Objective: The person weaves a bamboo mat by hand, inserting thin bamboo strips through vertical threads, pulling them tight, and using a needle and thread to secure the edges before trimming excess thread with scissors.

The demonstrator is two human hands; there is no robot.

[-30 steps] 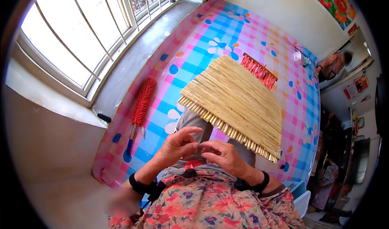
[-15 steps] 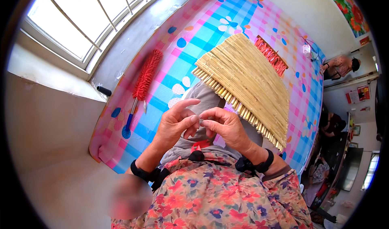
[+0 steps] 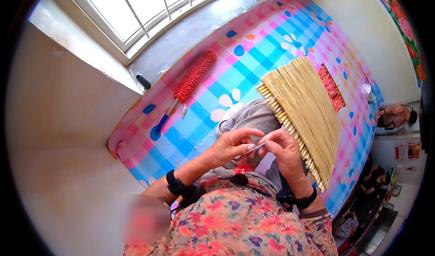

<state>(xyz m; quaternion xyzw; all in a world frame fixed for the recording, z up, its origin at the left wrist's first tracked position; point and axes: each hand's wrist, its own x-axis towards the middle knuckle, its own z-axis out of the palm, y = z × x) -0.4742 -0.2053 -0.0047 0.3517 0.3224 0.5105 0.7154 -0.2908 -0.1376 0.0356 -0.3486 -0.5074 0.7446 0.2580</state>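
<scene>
A thin, pale needle [image 3: 255, 149] slants between my two hands, just above my lap. My left hand [image 3: 231, 148] pinches toward its lower end with thumb and forefinger. At the upper end the fingertips of my right hand [image 3: 286, 152] close together on it; whether a thread is there is too small to tell. Just beyond my right hand, a fan-shaped panel of straw-coloured stalks [image 3: 308, 111] lies across my leg and the bed, cut ends toward me. A frame wound with red cord [image 3: 332, 88] rests at its far side.
A red fluffy duster [image 3: 195, 77] with a blue handle lies at the left on the checked, flowered sheet [image 3: 267, 49]. A black cylinder [image 3: 143, 82] sits by the window ledge. A white object with a cable [image 3: 366, 90] is at the far right. Other people [image 3: 395, 116] are at the right.
My view has turned, so bed and stalk panel appear further right. My fingertips have shifted around each other, and the needle now shows between them.
</scene>
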